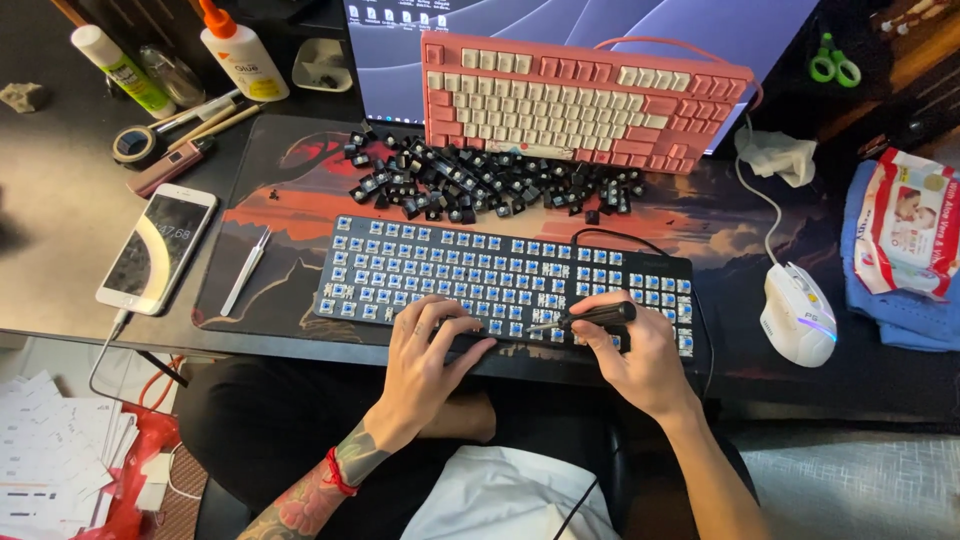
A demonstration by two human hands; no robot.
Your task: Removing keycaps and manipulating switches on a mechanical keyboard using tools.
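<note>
Dark and crowded, the surface (60,200) carries a printed desk mat (290,190) with a stripped black keyboard (500,285) at its centre, blue switches bared. A heap of loose black keycaps (480,185) lies at 12 o'clock from it, just below a pink keyboard (580,100) propped against a monitor.

The left hand (430,365) rests palm-down on the board's near edge, fingers curled and pressing the frame, grasping nothing. The right hand (640,360), at 3 o'clock from it, is clenched around a black-handled tool (590,317) held almost level, its tip pointing toward 9 o'clock into the lower switch rows.

Held so shallow, the tip could skid off a switch and scratch the plate or jab the left fingers just beside it. A jolt might also shove the board into the keycap heap. Tweezers (245,270) and a phone (160,248) lie at 9 o'clock, a white mouse (798,315) at 3 o'clock.
</note>
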